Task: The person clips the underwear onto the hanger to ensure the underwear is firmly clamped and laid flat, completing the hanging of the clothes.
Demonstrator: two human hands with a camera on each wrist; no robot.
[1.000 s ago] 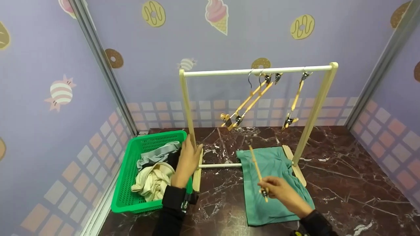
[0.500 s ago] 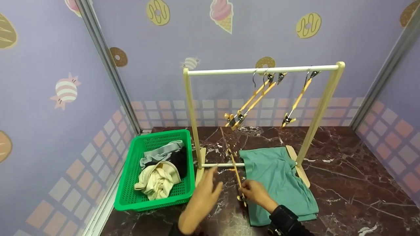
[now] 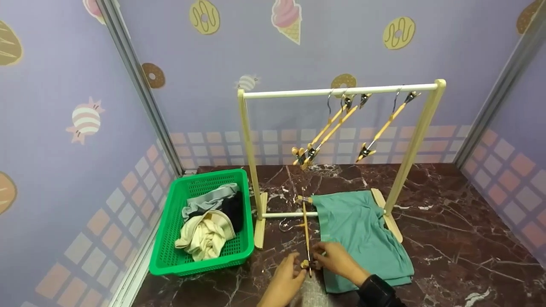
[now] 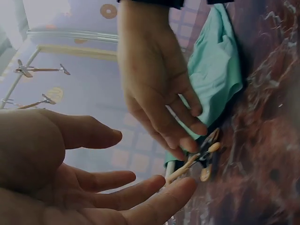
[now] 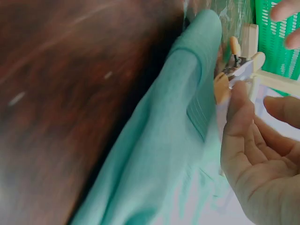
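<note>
while the left hand [image 3: 285, 278] and right hand [image 3: 341, 260] are flanking a clip [image 4: 205, 159] with relaxed fingers, gripping nothing, one hanger [image 3: 306, 232] is lying on the table [image 3: 452, 238] beside one green cloth [image 3: 360, 238]; if either hand is knocking it, it could be sliding askew; three more hangers [image 3: 389, 123] are hanging from one rack [image 3: 250, 157], and one basket [image 3: 164, 236] is holding at least three garments [image 3: 209, 241]

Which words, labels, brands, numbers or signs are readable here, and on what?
None; I can't read any text in any view.
Back wall: printed pictures only, such as an ice cream cone.
Green basket, teal cloth, hanger: no lettering visible.
</note>
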